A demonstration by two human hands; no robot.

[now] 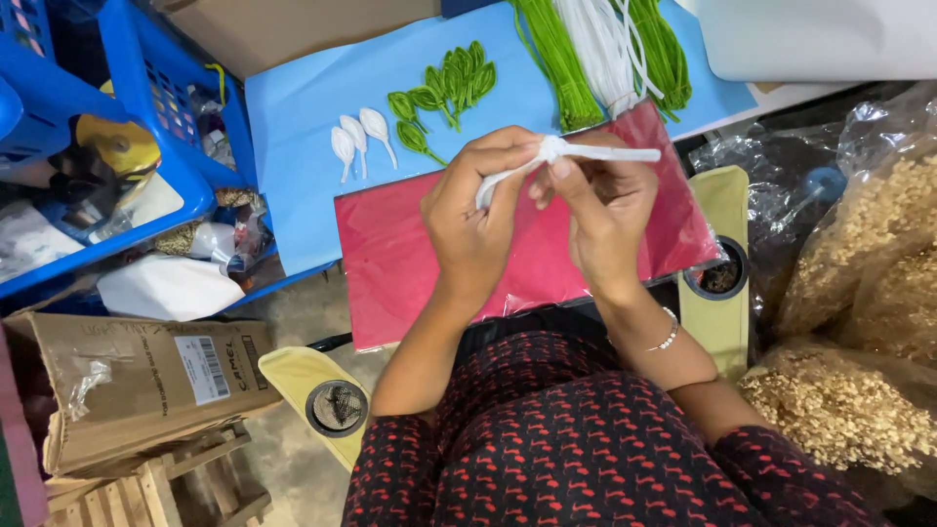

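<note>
Head view looks down at 2 hands over a red sheet [390, 263]. Both hands hold 1 white strip [586, 153]. The left hand [473, 210] pinches the strip's left end, where it bends down by the thumb. The right hand [605, 210] pinches it near the middle, at a small knot or fold. Both sets of fingers are shut tight on the strip. The strip lies almost flat, running left to right, and its free end sticks out past the right hand. The right hand is nearer to that free end.

Behind the red sheet is a blue sheet [303, 117]. On it lie 3 white petals [356, 137], some green leaves [444, 93], and bundles of green and white strips [605, 49]. Blue baskets [146, 107] stand on the left. Clear bags [859, 322] of pale bits sit on the right.
</note>
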